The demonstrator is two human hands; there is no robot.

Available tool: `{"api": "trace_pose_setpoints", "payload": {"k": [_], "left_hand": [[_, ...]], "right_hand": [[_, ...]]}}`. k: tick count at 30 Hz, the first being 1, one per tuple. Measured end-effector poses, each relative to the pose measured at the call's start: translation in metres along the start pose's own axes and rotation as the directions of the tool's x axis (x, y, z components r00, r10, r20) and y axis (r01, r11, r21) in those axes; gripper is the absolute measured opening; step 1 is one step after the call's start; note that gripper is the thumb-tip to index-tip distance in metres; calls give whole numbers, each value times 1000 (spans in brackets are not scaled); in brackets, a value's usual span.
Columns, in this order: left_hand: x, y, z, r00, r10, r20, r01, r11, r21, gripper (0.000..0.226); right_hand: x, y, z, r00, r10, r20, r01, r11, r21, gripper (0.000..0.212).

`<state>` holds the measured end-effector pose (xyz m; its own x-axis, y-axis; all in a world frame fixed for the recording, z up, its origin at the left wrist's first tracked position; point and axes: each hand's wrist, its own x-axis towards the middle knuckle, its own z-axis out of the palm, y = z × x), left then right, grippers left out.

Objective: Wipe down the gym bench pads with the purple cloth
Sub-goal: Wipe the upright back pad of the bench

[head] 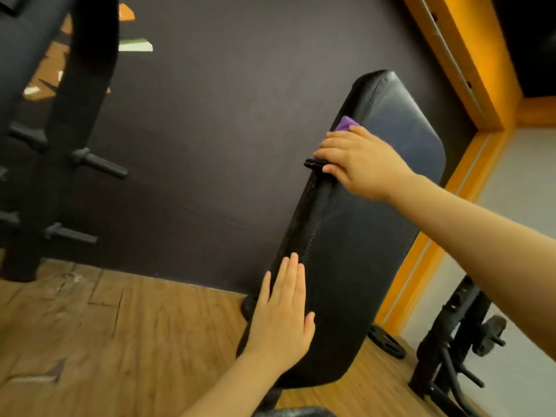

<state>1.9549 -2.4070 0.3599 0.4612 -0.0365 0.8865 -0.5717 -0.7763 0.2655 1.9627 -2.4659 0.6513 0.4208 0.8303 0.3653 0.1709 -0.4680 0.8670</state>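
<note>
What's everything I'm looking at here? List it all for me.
bench pad: one, black, upright against the wall, centre
purple cloth: one, on the pad's upper part, under the right hand
wall: dark, behind the pad
floor: brown wood
rack with pegs: black, far left
weight plate: one, black, on the floor by the pad's foot
metal frame: black, lower right
left hand: flat on the pad's lower edge
right hand: presses the cloth

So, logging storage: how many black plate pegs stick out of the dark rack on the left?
3 clearly: upper black peg, lower black peg, blurred one above-left; others may be hidden at the frame edge.
</note>
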Motion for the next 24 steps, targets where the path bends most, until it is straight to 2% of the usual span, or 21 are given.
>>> {"api": "trace_pose_setpoints", "payload": {"k": [3, 4, 8, 12, 13, 16, 18, 20, 22, 24], "left_hand": [[-17, -11, 2, 999, 11, 43, -14, 997, 76, 102], [-22, -15, 1, 998, 31, 48, -36, 994, 103, 101], [-34, -30, -3, 997, 72, 38, -78, 979, 190, 95], [-37, -31, 1, 998, 70, 6, -69, 978, 197, 97], [-37, -30, 3, 998, 67, -12, -63, 980, 191, 97], [-37, -28, 6, 995, 69, -65, -56, 981, 183, 93], [-37, -28, 7, 994, 79, -81, -63, 981, 184, 94], [-39, -30, 8, 995, 78, -67, -64, 980, 190, 97], [-41, -31, 10, 996, 76, -47, -65, 977, 203, 95], [-43, -31, 12, 997, 75, -37, -66, 979, 194, 96]], "right_hand": [[7, -15, 10, 975, 210, -76, -206, 977, 51, 52], [5, -28, 17, 967, 236, -99, -231, 971, 57, 49], [-28, -77, 33, 996, 82, -37, -80, 996, 49, 30], [-29, -67, 25, 993, -119, -1, 119, 993, -8, 35], [-23, -58, 23, 992, -125, 3, 125, 992, -36, 39], [-6, -33, 14, 991, 122, -56, -124, 992, -34, 39], [-10, -50, 14, 969, 246, -12, -246, 969, 11, 30], [-26, -89, 23, 987, 136, 87, -132, 990, -52, 28], [-47, -123, 32, 986, -38, 161, 37, 999, 10, 27], [-52, -124, 31, 979, -86, 185, 77, 995, 56, 32]]}}
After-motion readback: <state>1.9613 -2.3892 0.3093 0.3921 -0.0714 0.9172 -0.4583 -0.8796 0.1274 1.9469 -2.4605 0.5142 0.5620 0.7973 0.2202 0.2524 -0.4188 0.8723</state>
